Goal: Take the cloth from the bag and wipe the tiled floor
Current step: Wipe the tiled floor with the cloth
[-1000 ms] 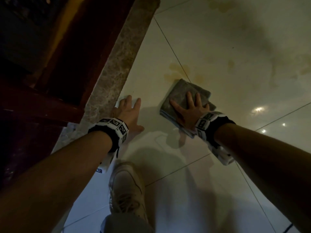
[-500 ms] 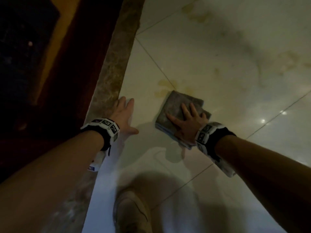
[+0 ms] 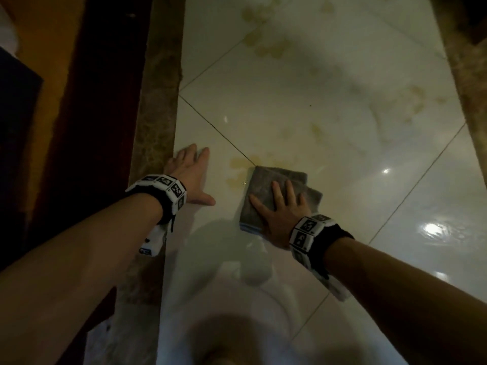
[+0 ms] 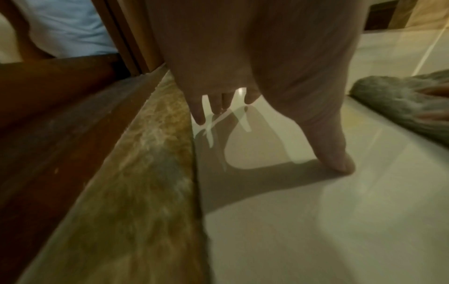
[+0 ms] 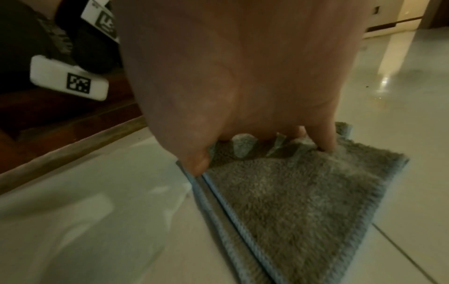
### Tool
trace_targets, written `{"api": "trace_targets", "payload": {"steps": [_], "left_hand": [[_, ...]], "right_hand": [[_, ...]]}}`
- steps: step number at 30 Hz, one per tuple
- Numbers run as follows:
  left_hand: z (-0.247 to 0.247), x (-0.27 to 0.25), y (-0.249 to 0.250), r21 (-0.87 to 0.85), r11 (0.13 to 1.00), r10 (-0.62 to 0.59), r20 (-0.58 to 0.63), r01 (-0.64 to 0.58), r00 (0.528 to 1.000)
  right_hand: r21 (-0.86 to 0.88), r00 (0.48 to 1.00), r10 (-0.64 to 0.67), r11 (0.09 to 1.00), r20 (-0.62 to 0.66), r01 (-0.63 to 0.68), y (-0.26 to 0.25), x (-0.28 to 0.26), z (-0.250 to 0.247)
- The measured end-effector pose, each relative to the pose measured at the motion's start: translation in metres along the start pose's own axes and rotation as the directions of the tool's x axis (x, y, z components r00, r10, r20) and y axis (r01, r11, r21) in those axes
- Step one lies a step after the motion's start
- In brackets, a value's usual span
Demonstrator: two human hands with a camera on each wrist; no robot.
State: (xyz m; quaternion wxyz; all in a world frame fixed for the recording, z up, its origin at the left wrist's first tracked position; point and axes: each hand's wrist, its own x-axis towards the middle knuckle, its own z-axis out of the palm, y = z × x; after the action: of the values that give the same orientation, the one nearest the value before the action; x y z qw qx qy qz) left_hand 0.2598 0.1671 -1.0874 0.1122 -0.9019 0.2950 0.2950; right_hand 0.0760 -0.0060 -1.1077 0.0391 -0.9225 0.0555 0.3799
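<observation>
A folded grey cloth (image 3: pixel 263 191) with a blue hem lies flat on the glossy white tiled floor (image 3: pixel 329 122). My right hand (image 3: pixel 279 206) presses down on it with straight, spread fingers; in the right wrist view the cloth (image 5: pixel 303 201) spreads out under the palm and fingertips (image 5: pixel 326 142). My left hand (image 3: pixel 189 175) rests flat on the bare tile to the cloth's left, fingers straight, beside the brown marble strip. In the left wrist view the thumb (image 4: pixel 337 161) and fingers touch the tile, and the cloth (image 4: pixel 398 103) shows at the right edge. No bag is in view.
Yellowish stains (image 3: pixel 242 167) mark the tile just beyond the cloth and further ahead (image 3: pixel 266 43). A brown marble threshold strip (image 3: pixel 155 143) and dark wooden frame (image 3: pixel 100 114) run along the left. Another marble strip (image 3: pixel 469 75) lies at the far right.
The view has swung so the threshold now runs more upright. My right hand and the cloth have slid slightly on the tile near the stain. The left hand stays planted flat.
</observation>
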Motion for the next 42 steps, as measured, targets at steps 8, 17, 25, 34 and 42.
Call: {"api": "trace_targets", "payload": {"steps": [8,17,25,34,42], "left_hand": [[-0.013,0.016,-0.016,0.084,0.996,0.022,0.044,-0.026,0.999],[-0.015,0.024,-0.015,0.205,0.978,0.035,0.0,-0.034,0.999],[-0.022,0.033,-0.033,0.163,0.977,0.132,0.055,-0.139,0.99],[-0.045,0.027,-0.056,0.175,0.984,0.002,0.14,-0.027,0.99],[-0.008,0.009,-0.064,0.13,0.99,-0.073,0.204,0.047,0.976]], "right_hand": [[-0.002,0.983,0.088,0.996,0.162,-0.089,-0.006,0.005,-0.026],[-0.023,0.977,0.084,0.996,0.194,-0.081,-0.003,0.001,-0.054],[-0.091,0.99,0.051,0.995,0.133,-0.039,0.025,0.048,-0.081],[-0.197,0.993,-0.074,0.976,0.09,0.091,0.045,0.089,-0.116],[-0.37,0.975,-0.214,0.903,0.059,0.22,0.042,0.11,-0.156]]}}
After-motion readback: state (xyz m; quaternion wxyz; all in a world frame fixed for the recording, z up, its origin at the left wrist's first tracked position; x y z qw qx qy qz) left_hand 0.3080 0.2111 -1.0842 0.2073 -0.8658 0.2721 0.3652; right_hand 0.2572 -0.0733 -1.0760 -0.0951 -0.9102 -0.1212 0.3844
